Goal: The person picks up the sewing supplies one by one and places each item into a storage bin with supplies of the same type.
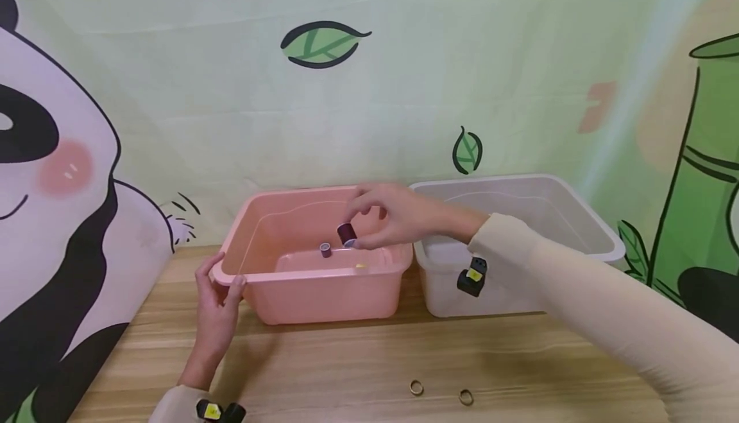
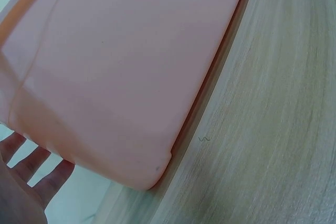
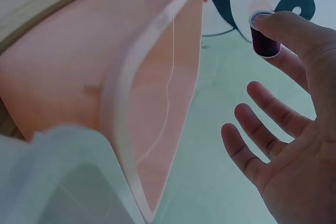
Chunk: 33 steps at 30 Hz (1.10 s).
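A dark purple thread spool (image 1: pixel 347 235) is pinched between thumb and index finger of my right hand (image 1: pixel 398 214), above the pink bin (image 1: pixel 329 294). In the right wrist view the spool (image 3: pixel 266 35) is held by its two ends, the other fingers of the hand (image 3: pixel 294 156) spread apart. Inside the bin lie a smaller spool (image 1: pixel 326 250) and a yellow thing (image 1: pixel 361 266), partly hidden by the front rim. My left hand (image 1: pixel 218 314) grips the bin's left front corner; in the left wrist view its fingers (image 2: pixel 52 179) rest against the bin wall (image 2: pixel 131 77).
A light grey bin (image 1: pixel 491 288) stands right of the pink one, partly behind my right forearm. Two small rings (image 1: pixel 416 388) (image 1: pixel 466 397) lie on the wooden table (image 1: pixel 323 371) near the front. A printed cloth (image 1: pixel 404 89) hangs behind the bins.
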Tool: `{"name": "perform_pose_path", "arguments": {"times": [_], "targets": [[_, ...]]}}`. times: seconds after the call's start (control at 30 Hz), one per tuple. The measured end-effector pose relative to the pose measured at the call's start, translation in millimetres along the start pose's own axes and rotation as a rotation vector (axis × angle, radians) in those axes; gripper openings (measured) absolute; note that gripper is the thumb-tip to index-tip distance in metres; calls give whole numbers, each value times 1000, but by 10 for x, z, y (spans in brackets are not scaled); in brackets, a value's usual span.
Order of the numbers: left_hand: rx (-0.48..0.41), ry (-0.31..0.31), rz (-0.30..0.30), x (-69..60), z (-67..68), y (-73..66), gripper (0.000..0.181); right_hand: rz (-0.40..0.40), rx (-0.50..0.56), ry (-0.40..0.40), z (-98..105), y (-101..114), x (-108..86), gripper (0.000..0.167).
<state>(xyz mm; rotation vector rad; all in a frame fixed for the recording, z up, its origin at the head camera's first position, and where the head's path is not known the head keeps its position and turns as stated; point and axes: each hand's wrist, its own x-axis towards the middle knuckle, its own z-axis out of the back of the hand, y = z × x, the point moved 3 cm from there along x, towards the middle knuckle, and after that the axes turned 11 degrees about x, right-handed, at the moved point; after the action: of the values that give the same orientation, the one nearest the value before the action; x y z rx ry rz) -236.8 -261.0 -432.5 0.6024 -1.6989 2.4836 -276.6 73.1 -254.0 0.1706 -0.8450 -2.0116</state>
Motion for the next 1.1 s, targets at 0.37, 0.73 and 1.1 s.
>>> {"name": "perform_pose_path", "arguments": {"times": [0.37, 0.73, 1.1], "targets": [[-2, 9, 0, -5, -4, -8, 61, -109, -9, -22, 158, -225, 207, 32], [-18, -10, -5, 2, 1, 18, 59, -221, -3, -40, 195, -333, 399, 34], [-10, -6, -1, 10, 6, 13, 59, -213, 7, -36, 182, -447, 551, 30]]}}
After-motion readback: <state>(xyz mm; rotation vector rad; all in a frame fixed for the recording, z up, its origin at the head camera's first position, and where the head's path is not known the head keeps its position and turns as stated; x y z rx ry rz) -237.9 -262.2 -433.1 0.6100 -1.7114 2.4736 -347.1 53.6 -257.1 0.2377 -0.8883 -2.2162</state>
